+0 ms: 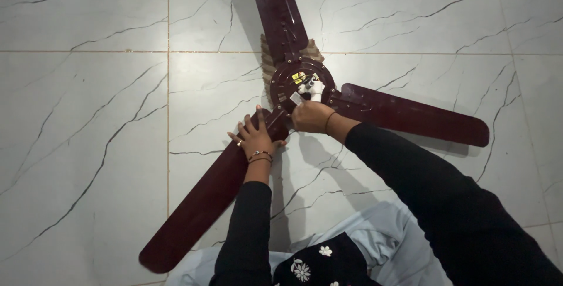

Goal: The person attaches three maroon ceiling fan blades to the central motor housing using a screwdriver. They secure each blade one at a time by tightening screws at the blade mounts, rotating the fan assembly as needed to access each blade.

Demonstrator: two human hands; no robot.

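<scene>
On the marble floor (88,145) the dark-red 3-blade ceiling fan (302,80) lies flat; my left hand (256,139) presses open on 1 blade, right hand (311,116) clenched at hub w/ white part (314,88); prob. heavy, stiff, so I'd hold it at hub.

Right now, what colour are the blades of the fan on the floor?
Dark maroon, glossy. The fan blades show in the head view, the left hand resting on one.

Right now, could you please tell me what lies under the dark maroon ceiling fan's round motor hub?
A brownish ribbed thing pokes out beneath the hub, on the white marbled floor tiles. The hub covers the rest, so what it is stays unclear.
</scene>
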